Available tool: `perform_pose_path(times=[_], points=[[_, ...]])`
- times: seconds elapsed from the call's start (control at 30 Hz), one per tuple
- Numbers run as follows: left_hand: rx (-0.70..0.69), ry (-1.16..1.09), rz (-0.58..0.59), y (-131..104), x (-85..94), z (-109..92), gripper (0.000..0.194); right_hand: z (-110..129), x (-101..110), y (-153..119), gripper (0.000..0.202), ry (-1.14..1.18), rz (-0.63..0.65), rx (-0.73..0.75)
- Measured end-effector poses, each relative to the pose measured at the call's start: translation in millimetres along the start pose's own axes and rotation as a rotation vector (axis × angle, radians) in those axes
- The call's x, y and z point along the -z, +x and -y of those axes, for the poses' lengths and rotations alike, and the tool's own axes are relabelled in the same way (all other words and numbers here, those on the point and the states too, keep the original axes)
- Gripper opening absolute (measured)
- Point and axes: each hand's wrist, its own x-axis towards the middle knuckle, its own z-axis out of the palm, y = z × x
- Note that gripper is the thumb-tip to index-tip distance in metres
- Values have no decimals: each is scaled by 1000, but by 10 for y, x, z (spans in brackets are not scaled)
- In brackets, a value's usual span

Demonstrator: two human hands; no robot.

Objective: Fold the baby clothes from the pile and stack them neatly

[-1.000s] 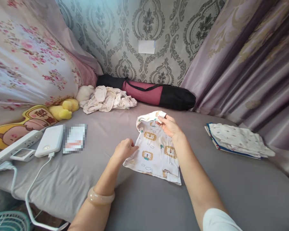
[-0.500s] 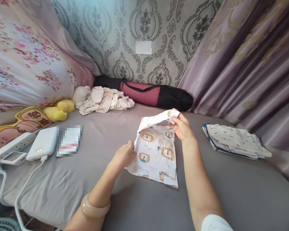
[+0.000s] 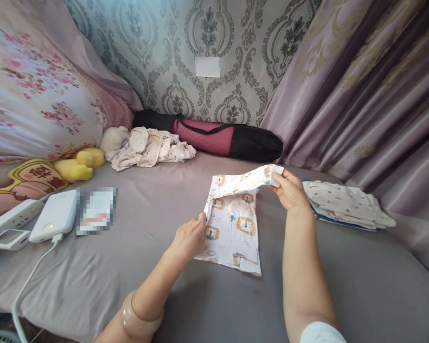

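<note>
Grey damask wallpaper [image 3: 248, 35] with dark medallions covers the rear wall [image 3: 160, 71]; a white rectangular panel [image 3: 208, 67] sits flat against it. A mauve curtain [image 3: 379, 90] with beige motifs hangs at right. A pink-floral white drape [image 3: 32, 85] hangs at left. A grey-sheeted bed [image 3: 364, 286] occupies the foreground. Bluish light tints the upper wall.

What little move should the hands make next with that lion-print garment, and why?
Probably lower the sleeve-like strip onto the garment: the right hand holds its end raised, stretched across the top, while the left hand grips the left edge and the lower part lies spread on the grey sheet.
</note>
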Motion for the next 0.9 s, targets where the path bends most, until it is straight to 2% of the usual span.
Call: perform_pose_path(times=[0.2, 0.37, 0.57, 0.8, 0.9], points=[[-31, -15, 49, -59, 51, -56, 41, 67, 200, 3, 27, -117, -42, -25], [-103, -60, 43, -75, 16, -50, 55, 11, 255, 48, 20, -177, -122, -74], [-161, -117, 11, -47, -42, -7, 41, -72, 267, 94, 16, -178, -145, -82], [-184, -321, 41, -24, -15, -14, 19, -127, 343, 134, 13, -203, -193, -67], [-179, -337, 30, 24, 5, -3, 22, -174, 386, 168, 12, -231, -241, -77]])
